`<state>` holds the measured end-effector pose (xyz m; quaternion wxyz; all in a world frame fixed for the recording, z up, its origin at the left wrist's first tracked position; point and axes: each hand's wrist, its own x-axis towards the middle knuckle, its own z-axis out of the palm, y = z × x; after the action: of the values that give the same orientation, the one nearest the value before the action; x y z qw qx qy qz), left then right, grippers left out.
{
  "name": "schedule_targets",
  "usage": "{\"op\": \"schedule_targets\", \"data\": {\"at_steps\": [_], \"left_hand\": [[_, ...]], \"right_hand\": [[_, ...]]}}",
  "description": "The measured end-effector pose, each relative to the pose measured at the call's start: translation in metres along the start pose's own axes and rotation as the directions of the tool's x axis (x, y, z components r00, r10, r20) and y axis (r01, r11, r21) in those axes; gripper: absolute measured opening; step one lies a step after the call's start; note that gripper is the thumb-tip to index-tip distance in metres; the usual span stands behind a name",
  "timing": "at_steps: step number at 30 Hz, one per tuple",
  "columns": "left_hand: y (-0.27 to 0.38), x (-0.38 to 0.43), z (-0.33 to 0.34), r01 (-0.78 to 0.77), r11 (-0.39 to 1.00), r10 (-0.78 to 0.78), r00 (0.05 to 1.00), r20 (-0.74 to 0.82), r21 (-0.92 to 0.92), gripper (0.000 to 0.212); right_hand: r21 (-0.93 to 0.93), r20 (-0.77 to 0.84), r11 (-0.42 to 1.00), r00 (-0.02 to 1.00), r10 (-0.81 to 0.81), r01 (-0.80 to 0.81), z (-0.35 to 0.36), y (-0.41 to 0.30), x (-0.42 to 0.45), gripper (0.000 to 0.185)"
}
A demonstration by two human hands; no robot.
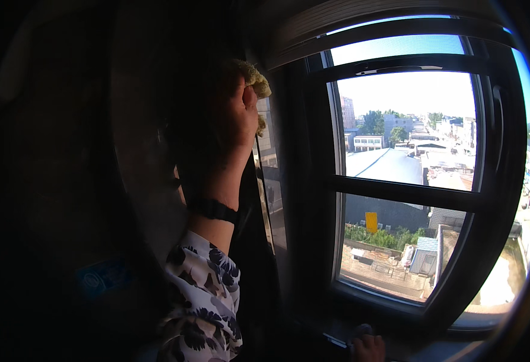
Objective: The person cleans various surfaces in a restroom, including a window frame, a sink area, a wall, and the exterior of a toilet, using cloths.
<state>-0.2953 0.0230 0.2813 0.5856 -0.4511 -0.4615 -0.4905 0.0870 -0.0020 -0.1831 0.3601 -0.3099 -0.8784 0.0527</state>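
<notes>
My left hand (242, 111), raised in the upper middle, grips a bunched yellowish terry cloth (258, 81). It is up against a dark window frame beside a narrow strip of glass (269, 181). Part of the cloth also shows below the thumb, while most of the fingers are in shadow. A dark band (213, 210) circles this wrist, above a white sleeve (201, 289) with a dark floral print. Low at the bottom edge is my right hand (369, 348), partly cut off. A pale, blurred thing (363, 329) touches or lies close to its fingers; whether it is held, I cannot tell.
A dark-framed window (405, 199) fills the right side, with rooftops and a yard far below. Its crossbar (405, 192) divides the panes. A slatted blind or panel (310, 25) runs along the top. At lower left, a blue printed item (104, 276) shows dimly.
</notes>
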Motion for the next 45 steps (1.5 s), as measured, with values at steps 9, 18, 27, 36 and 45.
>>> {"op": "schedule_targets", "data": {"at_steps": [9,18,27,36,45], "left_hand": [[0.009,-0.137,-0.047,-0.336,0.906,0.283,0.932,0.225,0.256,0.031],[0.030,-0.291,-0.125,-0.487,0.858,0.328,0.762,0.558,0.161,0.033],[0.044,-0.245,-0.128,-0.250,0.968,0.221,0.902,0.370,0.033,0.028],[0.008,-0.289,-0.093,-0.468,0.874,0.347,0.791,0.504,0.133,0.032],[0.067,-0.460,-0.176,-0.049,0.999,0.046,0.643,0.764,-0.019,0.021]], "right_hand": [[-0.022,-0.023,0.999,0.999,-0.033,0.033,0.009,0.007,0.002,0.023],[-0.010,-0.021,0.997,0.997,-0.080,0.080,0.011,0.014,-0.001,0.028],[-0.063,0.034,0.995,0.997,-0.070,0.072,0.014,0.015,0.001,0.032],[-0.133,0.032,0.989,0.997,-0.065,0.068,0.025,0.012,0.006,0.040],[-0.139,0.029,0.984,0.994,-0.105,0.108,0.033,0.012,0.008,0.039]]}}
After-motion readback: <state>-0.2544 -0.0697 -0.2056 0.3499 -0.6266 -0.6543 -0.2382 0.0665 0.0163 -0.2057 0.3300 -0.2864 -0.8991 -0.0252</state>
